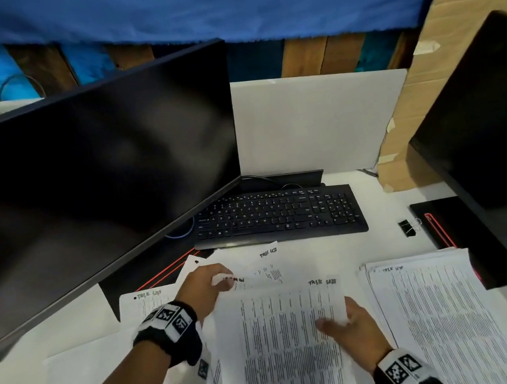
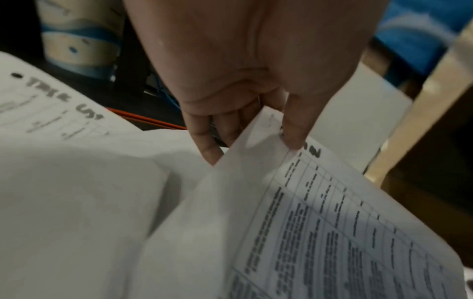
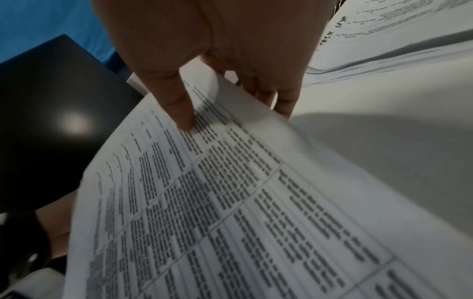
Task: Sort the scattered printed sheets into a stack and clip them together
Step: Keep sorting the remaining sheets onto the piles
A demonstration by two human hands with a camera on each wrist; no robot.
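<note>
White printed sheet (image 1: 286, 348), lower centre of frame: left hand (image 1: 206, 289) pinches its top-left corner, right hand (image 1: 353, 326) grips its right edge. Sorted stack (image 1: 444, 320) lower right; binder clip (image 1: 407, 227) above it.

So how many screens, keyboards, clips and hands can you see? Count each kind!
Black screens: 2, the left screen and the right screen
Keyboards: 1, the keyboard
Black clips: 1, the binder clip
Hands: 2, the left hand and the right hand, each pinching a printed sheet
Total: 6
</note>
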